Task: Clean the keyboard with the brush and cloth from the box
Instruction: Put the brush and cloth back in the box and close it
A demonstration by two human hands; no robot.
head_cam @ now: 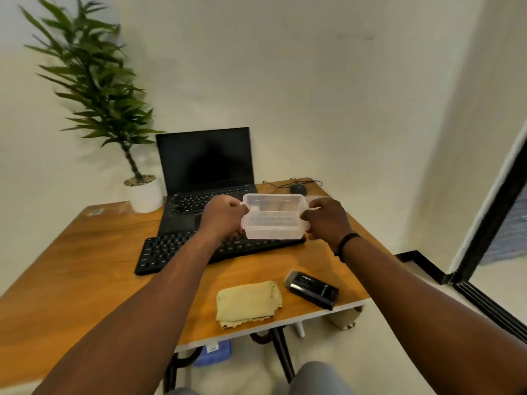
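I hold a clear plastic box (pixel 274 220) with its lid on above the black keyboard (pixel 176 250). My left hand (pixel 221 216) grips the box's left end and my right hand (pixel 328 220) grips its right end. Both hands have fingers curled round the side clips. A folded yellow cloth (pixel 248 303) lies on the wooden table near its front edge. Just right of the cloth lies a black brush (pixel 312 289) with a grey bristle end pointing left. The keyboard's right part is hidden behind the box and my left forearm.
An open black laptop (pixel 205 172) stands behind the keyboard on the wooden table (pixel 85 252). A potted plant (pixel 144 192) sits at the back left and a wired mouse (pixel 298 189) at the back right. A blue item (pixel 214 353) lies on the floor under the table.
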